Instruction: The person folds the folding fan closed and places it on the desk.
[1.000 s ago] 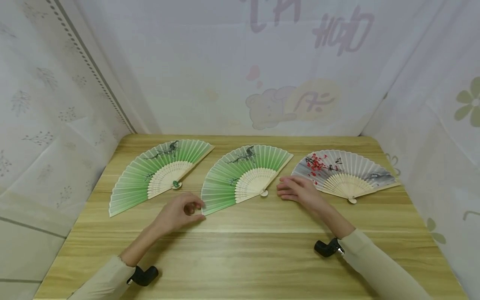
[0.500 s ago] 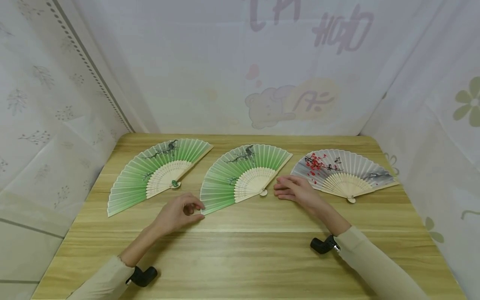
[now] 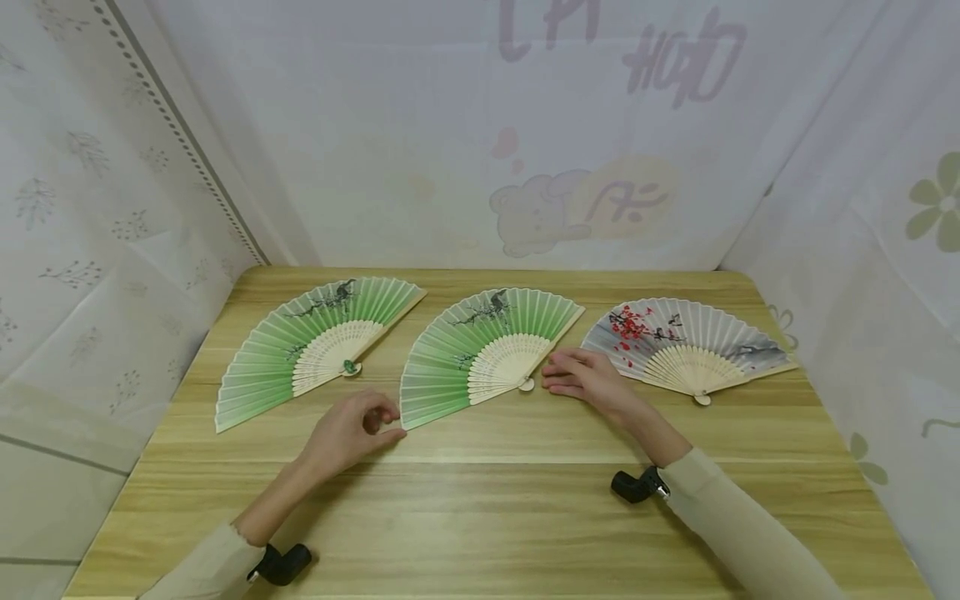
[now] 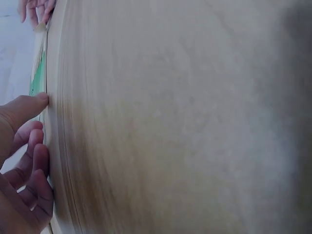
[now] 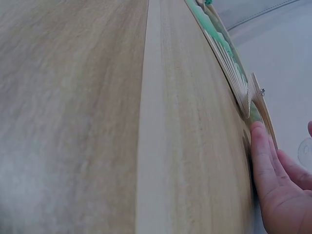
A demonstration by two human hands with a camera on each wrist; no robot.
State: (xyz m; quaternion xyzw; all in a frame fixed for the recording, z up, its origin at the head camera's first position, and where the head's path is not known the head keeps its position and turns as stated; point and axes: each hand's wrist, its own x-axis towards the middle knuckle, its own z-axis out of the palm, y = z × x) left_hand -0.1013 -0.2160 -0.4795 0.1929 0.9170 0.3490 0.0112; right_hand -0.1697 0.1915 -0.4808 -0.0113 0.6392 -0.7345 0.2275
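Note:
Three paper folding fans lie spread open in a row on the wooden table [image 3: 487,508]. My left hand [image 3: 351,429] rests by the lower left corner of the middle green fan [image 3: 480,337], fingers loosely curled; in the left wrist view its thumb [image 4: 34,105] reaches the fan's green edge [image 4: 38,73]. My right hand [image 3: 583,377] lies flat with straight fingers just right of that fan's pivot [image 3: 527,384]. In the right wrist view, its fingertips [image 5: 258,141] sit against the fan's bamboo guard stick [image 5: 263,109]. Neither hand holds anything.
Another green fan [image 3: 315,346] lies at the left. A white and grey fan with red blossoms [image 3: 693,342] lies at the right. Patterned white cloth walls [image 3: 480,150] enclose the table on three sides. Bare wood stretches along the near edge.
My right hand has slid left along the table to the middle fan's pivot. My left hand has drawn back slightly. The fans have stayed in place.

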